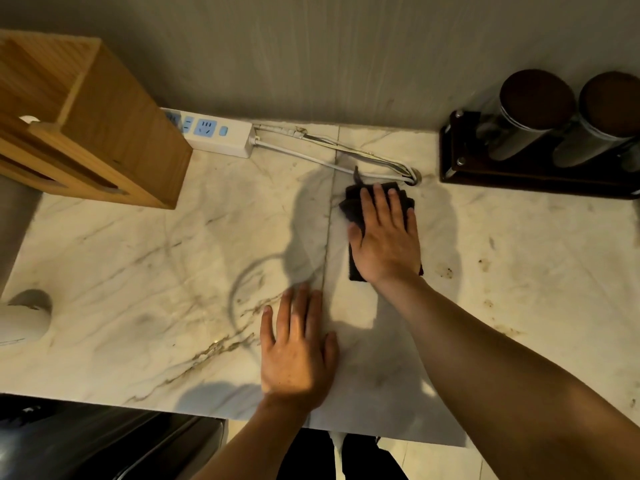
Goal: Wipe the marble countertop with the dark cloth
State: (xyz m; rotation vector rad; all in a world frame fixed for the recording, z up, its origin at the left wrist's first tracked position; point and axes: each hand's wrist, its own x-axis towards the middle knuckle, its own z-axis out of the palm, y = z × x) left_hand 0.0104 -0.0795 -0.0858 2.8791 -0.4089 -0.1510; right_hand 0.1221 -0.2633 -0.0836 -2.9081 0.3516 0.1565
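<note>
The marble countertop (145,271) is white with brown veins and a seam running front to back. A folded dark cloth (355,207) lies flat on it near the back wall, just right of the seam. My right hand (386,237) presses palm-down on the cloth, fingers spread and pointing toward the wall; most of the cloth is hidden under it. My left hand (298,348) rests flat on the bare marble nearer the front edge, left of the seam, holding nothing.
A wooden box (104,133) stands at the back left, with a white power strip (214,133) and its cables (332,154) along the wall. Two dark canisters on a dark rack (540,174) sit at the back right. Brown stains (446,271) mark the marble right of the cloth. A white object (20,323) sits at the left edge.
</note>
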